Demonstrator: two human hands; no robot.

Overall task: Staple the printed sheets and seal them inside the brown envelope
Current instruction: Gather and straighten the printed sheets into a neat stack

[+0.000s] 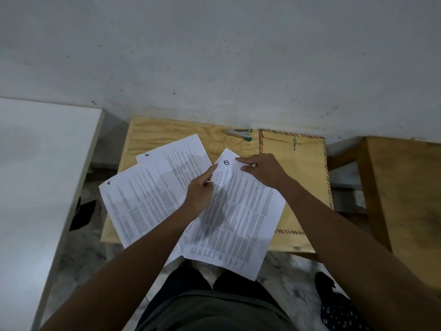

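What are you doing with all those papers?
A person is sorting printed sheets on a small wooden table. Both hands are on the sheet marked 1: the left hand holds its left edge and the right hand pinches its top corner. Two more sheets, marked 4 and 5, lie spread to the left. The stapler sits untouched at the back of the table, and the brown envelope lies on the right, partly under the sheet. Nothing is stapled yet.
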